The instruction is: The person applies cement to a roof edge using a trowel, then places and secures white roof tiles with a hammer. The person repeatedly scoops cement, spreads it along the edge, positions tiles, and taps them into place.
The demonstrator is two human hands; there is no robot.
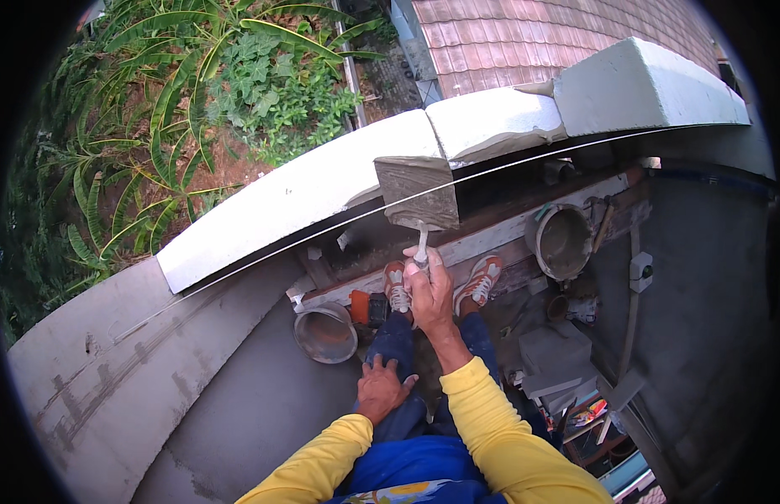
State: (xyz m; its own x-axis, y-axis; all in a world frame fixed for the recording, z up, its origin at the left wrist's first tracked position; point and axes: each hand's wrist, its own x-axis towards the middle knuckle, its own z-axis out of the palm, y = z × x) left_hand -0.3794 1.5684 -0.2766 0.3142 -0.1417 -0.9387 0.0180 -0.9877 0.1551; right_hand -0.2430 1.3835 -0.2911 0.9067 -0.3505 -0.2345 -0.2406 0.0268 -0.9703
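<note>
Risk: my right hand (430, 290) is gripping a loaded trowel (417, 191) (left hand (382, 388) resting spread on thigh); tilting could be dumping mortar off the wall (323, 181).

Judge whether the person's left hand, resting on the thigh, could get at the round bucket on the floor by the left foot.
Probably yes: the left hand rests on the thigh, the bucket sits just beyond it, nothing between them.

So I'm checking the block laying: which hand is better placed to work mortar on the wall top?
Probably the right hand: it already holds the trowel up at the white blocks. The left hand rests on the thigh.
</note>
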